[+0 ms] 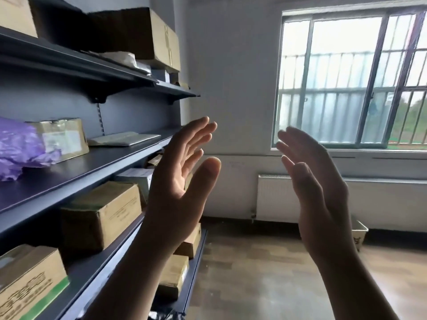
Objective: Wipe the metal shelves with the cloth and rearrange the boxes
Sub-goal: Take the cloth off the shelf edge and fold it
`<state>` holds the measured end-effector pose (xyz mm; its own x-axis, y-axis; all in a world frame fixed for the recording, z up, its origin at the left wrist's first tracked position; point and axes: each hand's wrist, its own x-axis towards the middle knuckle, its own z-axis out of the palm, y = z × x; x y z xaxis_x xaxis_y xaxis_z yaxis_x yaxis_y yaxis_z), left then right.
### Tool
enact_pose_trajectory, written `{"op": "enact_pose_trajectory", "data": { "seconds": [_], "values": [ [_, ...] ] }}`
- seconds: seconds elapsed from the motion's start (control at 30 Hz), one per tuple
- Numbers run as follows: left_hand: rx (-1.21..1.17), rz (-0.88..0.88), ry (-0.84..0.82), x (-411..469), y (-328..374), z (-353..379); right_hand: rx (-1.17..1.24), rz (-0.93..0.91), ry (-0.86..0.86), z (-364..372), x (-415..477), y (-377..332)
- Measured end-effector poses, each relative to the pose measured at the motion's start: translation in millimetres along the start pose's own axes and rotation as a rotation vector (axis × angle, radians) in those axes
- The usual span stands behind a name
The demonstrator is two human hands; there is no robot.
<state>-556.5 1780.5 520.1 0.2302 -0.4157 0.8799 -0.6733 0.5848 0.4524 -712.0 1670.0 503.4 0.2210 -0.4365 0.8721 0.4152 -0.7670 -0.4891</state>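
Metal shelves [97, 162] holding cardboard boxes [101, 213], purple bag [20, 146]

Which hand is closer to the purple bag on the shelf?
The left hand. It is raised open beside the shelf, to the right of the purple bag. The right hand is farther right, in front of the window.
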Motion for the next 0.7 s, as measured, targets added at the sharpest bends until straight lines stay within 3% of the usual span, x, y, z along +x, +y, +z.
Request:
{"op": "enact_pose_trajectory", "data": {
  "seconds": [0.4,0.7],
  "values": [
    [-0.111,0.037,-0.008,154,-249,47,-0.179,-0.043,0.024,45,161,223],
    [-0.063,-0.003,-0.015,243,-467,113,-0.148,-0.017,0.033,51,252,462]
  ]
}}
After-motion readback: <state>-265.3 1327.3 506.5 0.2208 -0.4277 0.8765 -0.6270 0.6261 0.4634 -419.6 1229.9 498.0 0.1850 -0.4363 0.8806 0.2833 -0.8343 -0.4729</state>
